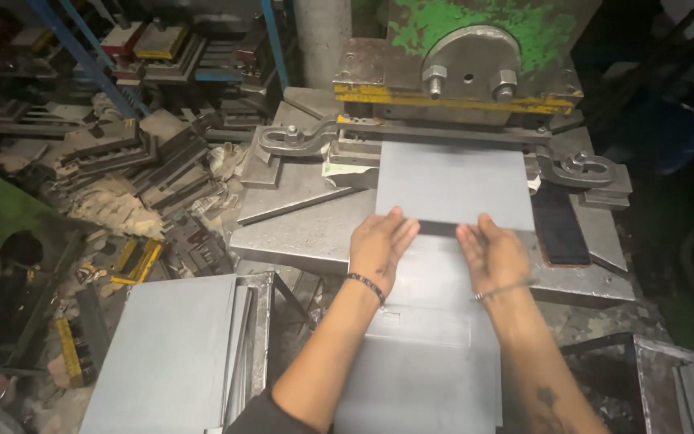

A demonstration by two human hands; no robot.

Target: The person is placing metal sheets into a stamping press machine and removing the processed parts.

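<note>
While both hands press on its near edge, the grey metal sheet point(453, 185) lies flat on the steel desk point(307, 233), long axis running left-right, far edge under the green press point(459, 72). Left hand point(381, 245) and right hand point(491, 255) fingers lie extended, close together, pinching nothing.
</note>
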